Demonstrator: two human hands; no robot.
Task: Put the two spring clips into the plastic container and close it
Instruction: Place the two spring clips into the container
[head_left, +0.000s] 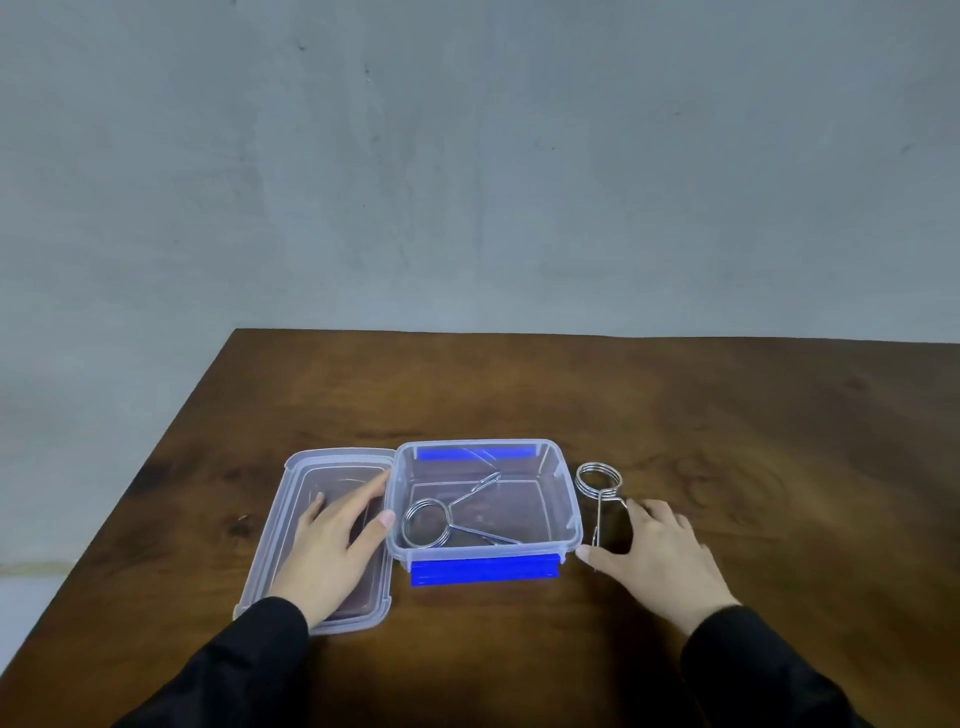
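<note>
Black sleeves (249, 670) low; brown wooden table (727, 415); grey wall (467, 156) behind.

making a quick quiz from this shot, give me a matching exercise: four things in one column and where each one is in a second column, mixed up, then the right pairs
Things
1. spring clip with spread handles
2. spring clip with handles close together
3. clear lid
4. left hand

Places
A. flat on the table left of the container, upturned
B. on the table right of the container, by the right hand's fingers
C. resting on the lid, thumb by the container's left wall
D. inside the open container

Pairs: 1-D, 2-B, 3-A, 4-C
</note>
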